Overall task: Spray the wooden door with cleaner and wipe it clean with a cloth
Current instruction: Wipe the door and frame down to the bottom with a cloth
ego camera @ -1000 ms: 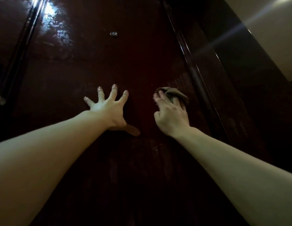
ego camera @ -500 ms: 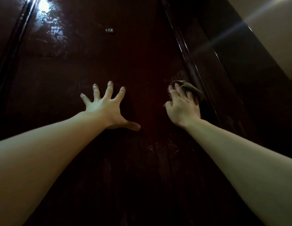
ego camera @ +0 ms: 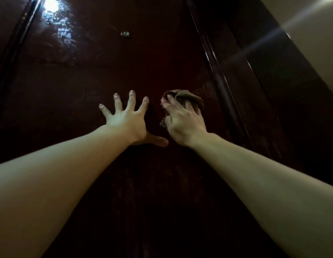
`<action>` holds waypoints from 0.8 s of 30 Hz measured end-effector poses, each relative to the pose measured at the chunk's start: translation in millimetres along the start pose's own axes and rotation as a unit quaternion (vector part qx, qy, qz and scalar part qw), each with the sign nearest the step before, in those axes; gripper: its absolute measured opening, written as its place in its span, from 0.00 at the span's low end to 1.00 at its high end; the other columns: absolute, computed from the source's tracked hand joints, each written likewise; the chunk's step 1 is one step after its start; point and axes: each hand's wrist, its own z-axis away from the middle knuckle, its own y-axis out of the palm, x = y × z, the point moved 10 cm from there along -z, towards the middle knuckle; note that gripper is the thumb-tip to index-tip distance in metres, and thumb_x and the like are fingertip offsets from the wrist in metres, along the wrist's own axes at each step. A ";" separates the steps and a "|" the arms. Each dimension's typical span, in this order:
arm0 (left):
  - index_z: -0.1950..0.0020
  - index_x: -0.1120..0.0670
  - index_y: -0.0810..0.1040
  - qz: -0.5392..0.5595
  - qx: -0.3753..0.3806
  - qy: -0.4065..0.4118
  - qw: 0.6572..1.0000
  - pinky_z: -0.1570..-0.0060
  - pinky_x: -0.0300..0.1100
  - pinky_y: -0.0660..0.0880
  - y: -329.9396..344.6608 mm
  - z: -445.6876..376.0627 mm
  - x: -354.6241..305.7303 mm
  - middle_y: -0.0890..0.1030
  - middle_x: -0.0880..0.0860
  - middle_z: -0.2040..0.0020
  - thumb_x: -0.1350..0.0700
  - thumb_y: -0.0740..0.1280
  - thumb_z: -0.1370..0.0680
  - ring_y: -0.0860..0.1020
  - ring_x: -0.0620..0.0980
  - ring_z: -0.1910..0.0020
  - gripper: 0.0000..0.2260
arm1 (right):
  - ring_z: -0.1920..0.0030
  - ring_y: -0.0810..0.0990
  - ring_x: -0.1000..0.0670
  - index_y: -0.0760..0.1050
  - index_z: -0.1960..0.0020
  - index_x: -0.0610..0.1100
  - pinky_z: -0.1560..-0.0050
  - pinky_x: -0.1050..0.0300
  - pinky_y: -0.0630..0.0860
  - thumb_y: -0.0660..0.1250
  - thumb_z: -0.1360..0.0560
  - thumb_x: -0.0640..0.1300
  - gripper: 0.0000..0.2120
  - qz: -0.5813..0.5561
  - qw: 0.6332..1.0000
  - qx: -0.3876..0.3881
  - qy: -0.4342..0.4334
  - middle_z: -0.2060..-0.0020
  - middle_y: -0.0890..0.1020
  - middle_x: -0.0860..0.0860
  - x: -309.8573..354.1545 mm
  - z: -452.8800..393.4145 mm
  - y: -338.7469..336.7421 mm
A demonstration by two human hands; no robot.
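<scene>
The dark reddish-brown wooden door (ego camera: 87, 86) fills most of the head view, glossy and streaked with wet marks near its top left. My left hand (ego camera: 127, 120) lies flat against the door with its fingers spread and nothing in it. Just to its right, my right hand (ego camera: 182, 121) presses a crumpled brown cloth (ego camera: 188, 97) onto the door; the cloth sticks out above my fingers and beside my thumb. No spray bottle shows.
A small round metal peephole (ego camera: 124, 34) sits high on the door. The dark door frame (ego camera: 223, 75) runs diagonally along the right side, with a pale wall (ego camera: 310, 34) beyond it. A bright light reflection (ego camera: 51, 3) glares at the top left.
My right hand with the cloth swept right toward the frame, then back left, and now sits close beside my left hand. My left hand stayed flat on the door.
</scene>
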 end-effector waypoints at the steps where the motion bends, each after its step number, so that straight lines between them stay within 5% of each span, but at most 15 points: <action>1: 0.22 0.42 0.36 0.001 -0.001 -0.002 1.000 0.33 0.72 0.41 0.1 0.3 0.3 0.33 0.52 0.22 0.18 0.60 0.48 0.34 0.64 0.25 0.63 | 0.22 0.46 0.44 0.52 0.21 0.57 0.25 0.41 0.41 0.50 0.18 0.52 0.25 0.000 1.000 0.004 0.003 0.21 0.49 0.58 0.4 -8.1 0.0; 16: 0.23 0.42 0.35 -0.001 0.009 0.015 1.000 0.34 0.74 0.41 -2.7 -5.0 -1.5 0.33 0.52 0.22 0.18 0.62 0.49 0.35 0.66 0.25 0.64 | 0.22 0.45 0.43 0.49 0.21 0.56 0.25 0.41 0.47 0.49 0.18 0.53 0.26 -0.025 0.991 -0.001 0.131 0.21 0.46 0.58 -97.0 -15.1 -25.6; 24: 0.22 0.45 0.37 -0.016 -0.003 0.030 0.999 0.34 0.74 0.44 -5.4 -3.8 -5.3 0.36 0.54 0.22 0.18 0.61 0.48 0.38 0.67 0.24 0.64 | 0.23 0.49 0.43 0.50 0.21 0.55 0.24 0.42 0.46 0.49 0.17 0.53 0.26 0.003 0.993 -0.022 0.113 0.21 0.49 0.56 -76.6 48.9 -7.5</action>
